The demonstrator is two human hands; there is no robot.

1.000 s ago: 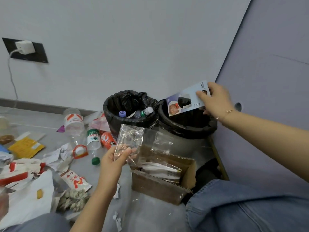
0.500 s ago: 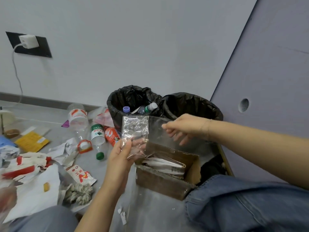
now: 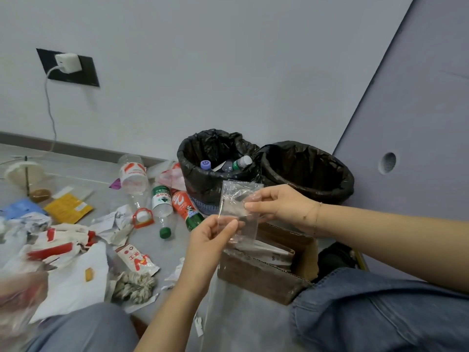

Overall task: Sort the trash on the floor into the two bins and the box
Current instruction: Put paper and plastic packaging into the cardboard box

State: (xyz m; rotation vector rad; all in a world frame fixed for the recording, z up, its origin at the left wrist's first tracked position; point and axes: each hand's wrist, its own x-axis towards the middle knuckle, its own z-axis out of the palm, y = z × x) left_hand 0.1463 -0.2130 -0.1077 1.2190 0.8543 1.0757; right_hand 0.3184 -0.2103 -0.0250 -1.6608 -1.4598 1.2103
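Observation:
Both hands hold a clear plastic bag (image 3: 234, 196) over the cardboard box (image 3: 261, 278). My left hand (image 3: 212, 236) pinches its lower edge, my right hand (image 3: 276, 205) grips its right side. Behind stand two bins lined with black bags: the left bin (image 3: 203, 184) holds plastic bottles, the right bin (image 3: 307, 171) looks dark inside, contents hidden. The box holds flat plastic packaging. Trash lies on the floor to the left: clear bottles (image 3: 161, 201), a red bottle (image 3: 186, 208), crumpled paper (image 3: 114, 222) and wrappers (image 3: 137, 257).
My jeans-clad knees (image 3: 380, 311) flank the box at the bottom. A grey wall runs behind the bins, with a charger (image 3: 67, 63) plugged into a socket and a cable hanging down. A purple panel (image 3: 418, 123) closes off the right side. A yellow packet (image 3: 67, 208) lies far left.
My right hand dropped the printed card at the right bin, came back down and took hold of the clear bag that my left hand was holding alone.

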